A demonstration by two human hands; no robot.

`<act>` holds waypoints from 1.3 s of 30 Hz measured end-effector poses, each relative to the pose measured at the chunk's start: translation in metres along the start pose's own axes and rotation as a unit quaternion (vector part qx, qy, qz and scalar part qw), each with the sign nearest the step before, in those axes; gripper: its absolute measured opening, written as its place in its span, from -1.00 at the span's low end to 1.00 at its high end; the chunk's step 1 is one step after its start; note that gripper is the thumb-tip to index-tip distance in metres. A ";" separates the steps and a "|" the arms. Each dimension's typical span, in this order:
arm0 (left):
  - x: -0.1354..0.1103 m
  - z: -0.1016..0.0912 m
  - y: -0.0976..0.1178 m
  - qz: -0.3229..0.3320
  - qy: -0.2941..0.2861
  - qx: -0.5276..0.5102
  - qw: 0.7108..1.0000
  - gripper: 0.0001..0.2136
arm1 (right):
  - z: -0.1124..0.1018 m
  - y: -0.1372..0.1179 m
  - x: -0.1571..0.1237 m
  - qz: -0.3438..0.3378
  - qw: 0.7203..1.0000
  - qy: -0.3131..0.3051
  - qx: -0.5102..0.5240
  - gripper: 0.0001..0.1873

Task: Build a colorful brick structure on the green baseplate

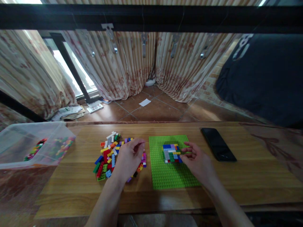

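A green baseplate (165, 176) lies on the wooden table, with a small block of coloured bricks (170, 152) built on its upper middle. My right hand (196, 160) rests on the plate just right of that block, fingertips touching its right edge near a yellow brick. My left hand (129, 159) hovers over a loose pile of coloured bricks (107, 156) left of the plate, fingers curled; whether it pinches a brick is hidden.
A black phone (218, 144) lies flat right of the baseplate. A clear plastic bin (30, 142) with several bricks sits at the table's left end. Curtains and a tiled floor lie beyond the table's far edge (151, 123).
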State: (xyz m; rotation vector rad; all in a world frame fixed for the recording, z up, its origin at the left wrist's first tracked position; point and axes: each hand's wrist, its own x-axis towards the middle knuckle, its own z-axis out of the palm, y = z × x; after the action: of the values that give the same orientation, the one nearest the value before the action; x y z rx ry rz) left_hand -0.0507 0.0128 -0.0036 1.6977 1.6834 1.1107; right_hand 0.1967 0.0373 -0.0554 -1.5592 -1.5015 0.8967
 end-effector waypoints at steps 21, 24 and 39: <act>-0.003 0.004 -0.010 0.013 -0.032 0.034 0.999 -0.80 | 0.001 0.003 0.006 0.097 0.983 -0.061 0.143 -0.55; -0.003 0.006 -0.012 0.019 -0.035 0.034 0.999 -0.80 | 0.001 0.001 0.007 0.104 0.981 -0.065 0.148 -0.56; 0.001 -0.015 -0.010 -0.016 0.018 0.049 0.999 -0.80 | -0.008 -0.024 0.004 0.043 0.984 0.093 0.145 -0.62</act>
State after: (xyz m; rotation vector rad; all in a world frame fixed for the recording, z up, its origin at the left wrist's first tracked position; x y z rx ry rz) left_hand -0.0686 0.0124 -0.0034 1.7140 1.8075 1.0654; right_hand 0.1932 0.0404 -0.0298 -1.4562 -1.1254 0.9430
